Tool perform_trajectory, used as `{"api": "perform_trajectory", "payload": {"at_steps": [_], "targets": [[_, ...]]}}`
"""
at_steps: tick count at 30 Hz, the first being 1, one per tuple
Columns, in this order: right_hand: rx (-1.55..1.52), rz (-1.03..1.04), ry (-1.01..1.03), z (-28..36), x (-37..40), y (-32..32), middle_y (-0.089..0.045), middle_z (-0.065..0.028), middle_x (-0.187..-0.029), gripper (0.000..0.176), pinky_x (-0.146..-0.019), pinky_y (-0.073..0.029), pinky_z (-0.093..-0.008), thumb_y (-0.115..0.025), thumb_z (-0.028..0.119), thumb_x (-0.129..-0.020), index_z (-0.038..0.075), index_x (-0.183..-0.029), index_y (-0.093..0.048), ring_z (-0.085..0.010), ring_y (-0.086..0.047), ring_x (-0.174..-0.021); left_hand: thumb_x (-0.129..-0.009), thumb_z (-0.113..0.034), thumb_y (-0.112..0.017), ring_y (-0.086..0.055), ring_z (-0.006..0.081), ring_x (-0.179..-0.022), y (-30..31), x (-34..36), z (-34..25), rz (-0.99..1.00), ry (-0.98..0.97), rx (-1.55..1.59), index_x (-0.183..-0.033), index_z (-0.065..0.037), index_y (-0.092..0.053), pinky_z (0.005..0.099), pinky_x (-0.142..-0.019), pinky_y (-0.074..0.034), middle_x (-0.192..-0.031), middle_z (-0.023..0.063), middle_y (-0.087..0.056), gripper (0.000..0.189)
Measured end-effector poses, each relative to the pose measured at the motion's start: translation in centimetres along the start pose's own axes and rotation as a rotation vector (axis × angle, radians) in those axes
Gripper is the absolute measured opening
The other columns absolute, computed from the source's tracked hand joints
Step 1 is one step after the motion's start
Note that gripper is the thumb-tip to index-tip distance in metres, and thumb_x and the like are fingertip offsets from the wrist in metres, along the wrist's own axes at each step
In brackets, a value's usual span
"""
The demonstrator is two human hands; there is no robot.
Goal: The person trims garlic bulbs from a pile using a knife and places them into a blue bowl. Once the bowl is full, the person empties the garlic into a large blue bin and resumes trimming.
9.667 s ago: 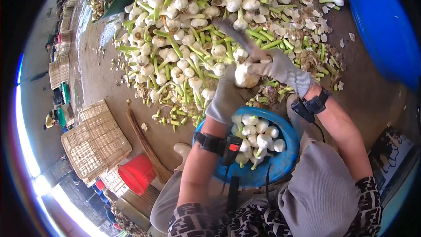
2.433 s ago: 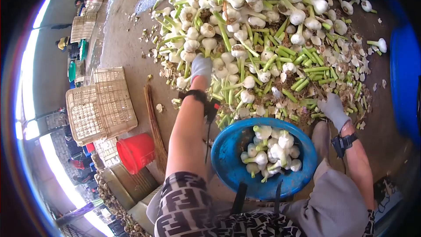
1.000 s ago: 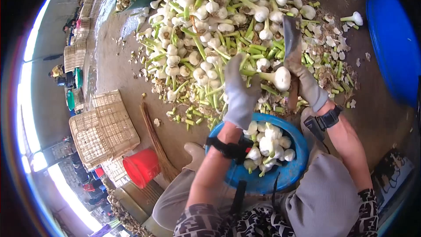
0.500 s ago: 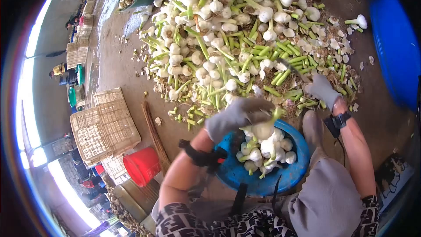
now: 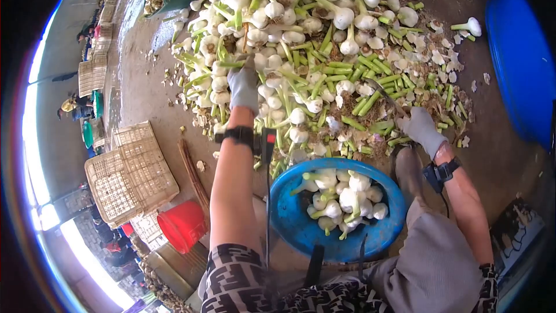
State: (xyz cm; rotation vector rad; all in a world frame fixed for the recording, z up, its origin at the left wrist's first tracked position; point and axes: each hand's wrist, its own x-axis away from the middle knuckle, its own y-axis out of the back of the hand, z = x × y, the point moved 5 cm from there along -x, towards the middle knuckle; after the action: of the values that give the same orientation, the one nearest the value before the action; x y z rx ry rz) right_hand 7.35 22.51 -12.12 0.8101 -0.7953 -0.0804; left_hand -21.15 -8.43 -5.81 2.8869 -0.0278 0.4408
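Observation:
My gloved left hand (image 5: 244, 86) reaches into the left side of a heap of garlic (image 5: 272, 35), fingertips among the bulbs. A green garlic stem (image 5: 230, 64) crosses at its fingers, which are partly hidden; I cannot tell whether they grip it. My gloved right hand (image 5: 421, 130) is closed around the handle of a small sickle (image 5: 387, 94), whose curved, dark blade points up and left over cut green stems (image 5: 379, 66). Between my legs, a blue basin (image 5: 284, 229) holds several trimmed garlic bulbs (image 5: 347, 197) with short stems.
Dry skins and stem pieces litter the floor around the heap. A big blue tub (image 5: 518, 64) stands at the right. To the left are plastic crates (image 5: 132, 174), a red bucket (image 5: 182, 226) and a bundle of sticks (image 5: 193, 177). People work farther off along the left.
My left hand has moved from above the basin, where it held a garlic bulb, forward and left to the heap. That bulb has left the hand. My right hand stays nearly in place.

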Motion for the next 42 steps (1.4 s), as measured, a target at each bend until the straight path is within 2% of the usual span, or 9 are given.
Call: {"api": "perform_trajectory", "payload": {"at_steps": [6,12,14,18,19,22,30,33,42], "targets": [[-0.086,-0.096,0.443,7.7,1.2,0.4,-0.064,-0.014,-0.073,0.023,-0.065,-0.05,-0.0369,-0.059,0.029,-0.074,0.011,-0.086,-0.065,-0.0313,-0.062,-0.069,-0.093,-0.025,-0.045,-0.061,0.023,-0.079,-1.9,9.3,3.3,0.347,0.395,0.537,-0.106,0.002,-0.054,0.0348,-0.067,-0.053,-0.09,0.0105,-0.058,0.031],[-0.114,-0.1,0.738,14.7,4.1,1.9,-0.062,-0.0115,-0.069,0.016,-0.06,-0.049,-0.036,-0.06,0.025,-0.073,0.011,-0.08,-0.063,-0.0288,-0.062,-0.065,-0.085,-0.023,-0.06,-0.056,0.0092,-0.074,-6.0,17.3,2.0,0.599,0.136,-0.253,-0.092,0.002,-0.064,0.0228,-0.067,-0.046,-0.086,0.0069,-0.065,0.027],[-0.042,0.049,0.452,9.0,0.4,-0.5,-0.064,-0.0127,-0.075,0.019,-0.068,-0.05,-0.0366,-0.059,0.025,-0.074,0.012,-0.085,-0.064,-0.0298,-0.062,-0.074,-0.084,-0.024,-0.062,-0.055,0.008,-0.072,-5.7,17.3,1.0,0.563,0.173,-0.455,-0.089,0.002,-0.065,0.0222,-0.064,-0.045,-0.083,0.0061,-0.065,0.027],[0.048,-0.031,0.095,2.6,-1.1,-0.9,-0.065,-0.0136,-0.083,0.024,-0.077,-0.048,-0.0374,-0.054,0.027,-0.076,0.012,-0.093,-0.064,-0.0304,-0.061,-0.087,-0.086,-0.031,-0.057,-0.056,0.0111,-0.066,-5.2,16.1,4.5,0.375,0.297,0.205,-0.085,-0.003,-0.061,0.0227,-0.058,-0.046,-0.075,0.0025,-0.061,0.029],[0.068,-0.079,0.039,1.6,-1.1,-0.9,-0.065,-0.0133,-0.085,0.026,-0.079,-0.048,-0.0372,-0.054,0.027,-0.076,0.013,-0.095,-0.064,-0.0301,-0.06,-0.089,-0.088,-0.035,-0.053,-0.056,0.0133,-0.063,-5.4,16.0,6.7,0.185,0.67,0.568,-0.082,-0.006,-0.057,0.0243,-0.054,-0.046,-0.071,0.0027,-0.058,0.029],[0.0,-0.099,0.329,6.1,1.2,0.1,-0.065,-0.0133,-0.082,0.025,-0.077,-0.049,-0.0378,-0.056,0.028,-0.076,0.013,-0.095,-0.064,-0.0303,-0.061,-0.085,-0.09,-0.036,-0.05,-0.056,0.0143,-0.063,-6.7,16.1,7.5,0.177,0.784,0.771,-0.085,-0.008,-0.057,0.0267,-0.051,-0.045,-0.07,0.003,-0.058,0.03],[-0.032,-0.104,0.426,10.9,2.4,0.6,-0.063,-0.0148,-0.077,0.026,-0.07,-0.049,-0.0382,-0.057,0.03,-0.075,0.01,-0.089,-0.064,-0.0319,-0.061,-0.075,-0.088,-0.018,-0.053,-0.057,0.0146,-0.075,-7.1,16.8,4.4,0.82,-0.163,-0.723,-0.101,-0.001,-0.061,0.0283,-0.068,-0.046,-0.079,0.0076,-0.061,0.023],[0.008,0.015,0.357,10.4,2.0,0.2,-0.064,-0.0159,-0.085,0.031,-0.077,-0.048,-0.0388,-0.057,0.031,-0.076,0.011,-0.098,-0.064,-0.0317,-0.062,-0.082,-0.081,-0.021,-0.065,-0.058,0.0143,-0.078,-6.6,16.4,5.1,0.701,0.307,-0.513,-0.102,0.003,-0.061,0.0283,-0.071,-0.047,-0.086,0.0077,-0.064,0.032],[0.215,0.237,0.187,6.4,0.2,-1.3,-0.063,-0.0192,-0.093,0.032,-0.081,-0.047,-0.0395,-0.053,0.025,-0.076,0.006,-0.1,-0.062,-0.0328,-0.06,-0.09,-0.08,-0.02,-0.064,-0.062,0.0163,-0.075,-6.9,17.0,-0.4,0.449,0.05,-0.746,-0.103,0.006,-0.06,0.0271,-0.066,-0.048,-0.087,0.0089,-0.065,0.035]]}}
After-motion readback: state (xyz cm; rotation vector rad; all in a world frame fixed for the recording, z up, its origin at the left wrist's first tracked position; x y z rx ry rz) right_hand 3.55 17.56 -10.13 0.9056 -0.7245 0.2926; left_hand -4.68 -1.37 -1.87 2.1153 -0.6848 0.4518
